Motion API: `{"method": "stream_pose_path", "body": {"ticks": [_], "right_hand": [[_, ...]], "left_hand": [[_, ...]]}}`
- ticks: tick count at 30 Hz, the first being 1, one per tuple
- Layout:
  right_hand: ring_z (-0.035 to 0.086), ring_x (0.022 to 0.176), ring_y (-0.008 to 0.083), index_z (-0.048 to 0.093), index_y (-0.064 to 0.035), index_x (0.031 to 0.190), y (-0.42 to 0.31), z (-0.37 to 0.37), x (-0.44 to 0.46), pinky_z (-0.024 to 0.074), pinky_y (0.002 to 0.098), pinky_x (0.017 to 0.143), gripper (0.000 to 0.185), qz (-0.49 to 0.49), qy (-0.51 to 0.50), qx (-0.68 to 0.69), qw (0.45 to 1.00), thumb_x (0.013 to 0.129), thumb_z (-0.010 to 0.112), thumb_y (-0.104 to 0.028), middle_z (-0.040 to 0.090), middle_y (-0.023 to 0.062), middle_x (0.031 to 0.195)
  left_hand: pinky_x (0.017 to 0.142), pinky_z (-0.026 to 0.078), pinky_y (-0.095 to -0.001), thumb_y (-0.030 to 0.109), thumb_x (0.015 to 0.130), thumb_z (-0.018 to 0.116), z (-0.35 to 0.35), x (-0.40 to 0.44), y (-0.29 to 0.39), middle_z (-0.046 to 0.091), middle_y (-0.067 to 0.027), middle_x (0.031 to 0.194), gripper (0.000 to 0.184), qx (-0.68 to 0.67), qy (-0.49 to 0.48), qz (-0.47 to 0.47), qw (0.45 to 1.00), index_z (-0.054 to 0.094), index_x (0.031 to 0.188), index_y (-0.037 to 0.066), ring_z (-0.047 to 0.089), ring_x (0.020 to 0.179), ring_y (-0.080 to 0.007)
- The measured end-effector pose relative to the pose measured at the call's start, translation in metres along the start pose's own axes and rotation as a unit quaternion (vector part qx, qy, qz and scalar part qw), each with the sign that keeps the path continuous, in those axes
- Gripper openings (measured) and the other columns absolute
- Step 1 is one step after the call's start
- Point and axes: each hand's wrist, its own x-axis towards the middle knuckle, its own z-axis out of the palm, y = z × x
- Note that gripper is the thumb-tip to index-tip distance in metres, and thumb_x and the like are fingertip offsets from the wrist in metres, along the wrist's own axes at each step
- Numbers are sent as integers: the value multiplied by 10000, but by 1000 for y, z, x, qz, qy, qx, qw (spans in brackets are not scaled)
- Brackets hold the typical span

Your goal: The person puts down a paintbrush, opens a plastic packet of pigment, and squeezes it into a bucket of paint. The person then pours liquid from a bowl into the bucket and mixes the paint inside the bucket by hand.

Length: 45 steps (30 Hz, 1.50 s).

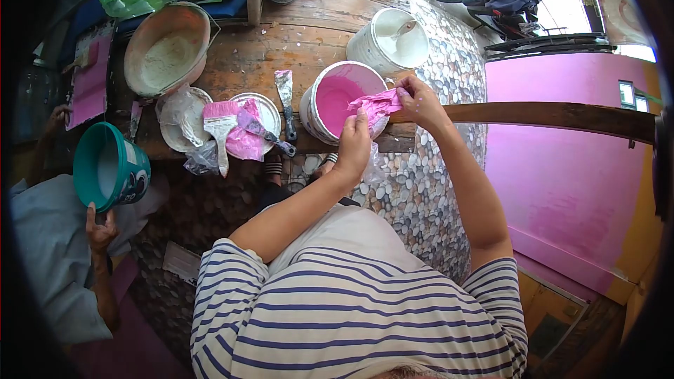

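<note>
Crumpled pink plastic [378, 103], smeared with paint, is stretched between my two hands above the right rim of a white bucket [310, 114]. Pink paint [338, 97] coats the inside of that bucket. My left hand [356, 142] pinches the plastic's near left end, with the thumb on top. On its right end, the fingers of my right hand [421, 100] are closed, with pink spots on the skin. A paint-stained putty knife [285, 102] lies just left of the bucket.
A wide brush [221, 126] and a scraper [256, 128] rest across lids on the wooden table [246, 49]. Behind stand a white pail [375, 42] and a basin [200, 63]. At left, another person's hand [102, 228] supports a teal bucket [133, 168]. A wooden rail [547, 116] runs right.
</note>
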Motion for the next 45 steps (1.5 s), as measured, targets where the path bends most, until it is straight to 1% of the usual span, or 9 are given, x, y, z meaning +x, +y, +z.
{"method": "stream_pose_path", "body": {"ticks": [2,4,16,26,31,34,40,42,45], "right_hand": [[560,776,117,606,5,1034,11,0,5,485,277,721,111,-7,12,-11,1000,956,598,-74,635,46,874],[661,811,257,626,21,1033,3,-3,5,518,367,775,167,-5,17,4,1000,944,583,-114,690,172,904],[666,847,156,668,32,1084,10,-8,5,531,307,783,193,-23,21,125,992,924,637,-71,715,114,919],[664,786,135,674,1,1079,-52,-4,-37,533,277,733,197,-60,59,144,986,896,678,-72,730,117,981],[667,847,117,679,9,1040,-44,9,-54,557,278,776,156,-6,-28,101,994,886,655,13,691,80,1016],[680,866,159,682,7,1046,-37,15,-60,564,291,777,185,-90,-13,52,994,865,651,34,677,101,962],[680,920,194,671,23,1028,-42,5,-69,552,318,836,168,-141,-73,-24,987,873,607,26,680,112,1005],[680,897,177,661,31,1004,-31,8,-71,547,331,810,158,-45,-115,180,976,871,588,-14,716,128,984],[678,901,136,648,56,1019,-28,10,-70,551,303,790,160,16,-58,214,975,922,581,-53,711,103,972]], "left_hand": [[752,442,-307,398,1077,412,-5,-3,4,580,-40,896,433,-6,-10,4,1000,571,1041,-4,503,812,-122],[873,477,-285,302,1069,470,-15,-5,8,647,-78,1098,338,45,-30,-34,998,576,1169,-3,606,972,-133],[697,505,-275,203,1016,555,-9,-9,18,598,-41,891,156,2,-14,-83,996,530,1068,58,629,822,-124],[609,588,-364,208,1014,579,9,-9,22,665,-128,1074,239,-38,-50,-133,989,502,1161,37,683,775,-198],[845,560,-354,287,1057,475,16,-4,19,644,-92,1146,303,-156,-76,-103,979,547,1227,46,655,985,-196],[958,499,-349,347,1064,430,14,-5,19,633,-80,1173,371,-221,-87,-147,960,568,1239,50,622,1061,-183],[925,508,-372,286,1050,417,18,-7,19,641,-90,1083,340,-179,-65,-161,968,590,1149,11,625,1021,-191],[881,525,-370,254,1040,421,18,-7,16,639,-93,1067,310,-175,-52,-163,970,582,1144,10,635,984,-195],[829,550,-379,203,1030,425,18,-6,17,636,-100,1055,267,-154,-40,-160,974,558,1171,20,650,950,-204]]}}
